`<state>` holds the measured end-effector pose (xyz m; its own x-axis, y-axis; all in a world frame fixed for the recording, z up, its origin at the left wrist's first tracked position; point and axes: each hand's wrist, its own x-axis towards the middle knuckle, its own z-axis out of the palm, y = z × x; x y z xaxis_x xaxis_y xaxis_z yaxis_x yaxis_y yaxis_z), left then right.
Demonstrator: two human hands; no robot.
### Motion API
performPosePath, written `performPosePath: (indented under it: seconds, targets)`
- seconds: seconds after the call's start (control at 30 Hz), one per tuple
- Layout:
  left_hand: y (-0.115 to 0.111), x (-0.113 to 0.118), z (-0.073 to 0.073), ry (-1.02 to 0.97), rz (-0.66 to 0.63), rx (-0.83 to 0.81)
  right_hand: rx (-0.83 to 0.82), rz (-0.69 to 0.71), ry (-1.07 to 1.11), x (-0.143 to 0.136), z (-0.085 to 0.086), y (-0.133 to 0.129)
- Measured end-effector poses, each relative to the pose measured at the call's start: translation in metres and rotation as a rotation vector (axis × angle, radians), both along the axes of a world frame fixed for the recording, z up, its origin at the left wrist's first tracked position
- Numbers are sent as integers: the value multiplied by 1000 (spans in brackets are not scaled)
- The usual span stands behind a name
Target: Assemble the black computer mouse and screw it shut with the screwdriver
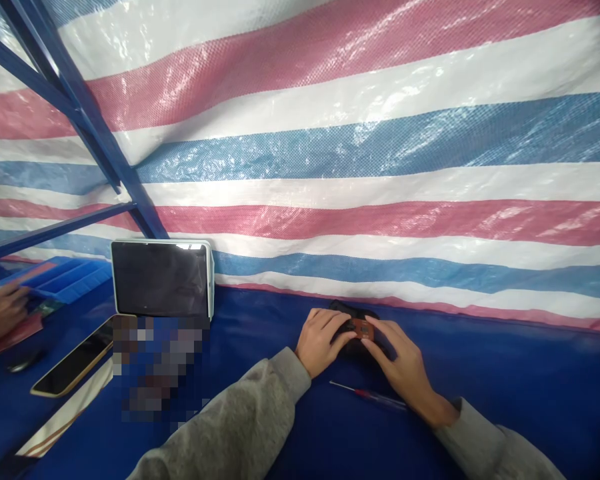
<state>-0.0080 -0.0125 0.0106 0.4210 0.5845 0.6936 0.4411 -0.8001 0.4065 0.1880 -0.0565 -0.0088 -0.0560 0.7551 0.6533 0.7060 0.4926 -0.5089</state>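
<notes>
A small reddish-brown block [364,329] with dark details on its face is pinched between the fingertips of both hands; its kind is not clear. From the left, my left hand [323,340] grips it with thumb and fingers closed. On the other side, my right hand [399,357] holds its right end between thumb and forefinger. A black object [353,310] lies just behind and under the block, partly hidden by the hands. In front of them, a thin screwdriver [367,395] with a red and clear handle rests on the blue table, its handle end near my right wrist.
A tablet [161,279] in a pale case stands at the back left, with a phone [80,357] lying before it. Farther left, another person's hand [3,313] is by a blue compartment tray [70,280]. A striped sheet [380,147] hangs behind the table.
</notes>
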Motion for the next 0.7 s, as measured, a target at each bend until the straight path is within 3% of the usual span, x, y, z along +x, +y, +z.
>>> performPosePath:
  seconds: [0.3,0.7]
  targets:
    - [3,3,-10,-59,-85,-215,24,-62,63,3,0,2]
    - [4,2,-15,-103,-79,-125,10,-23,86,3,4,-1]
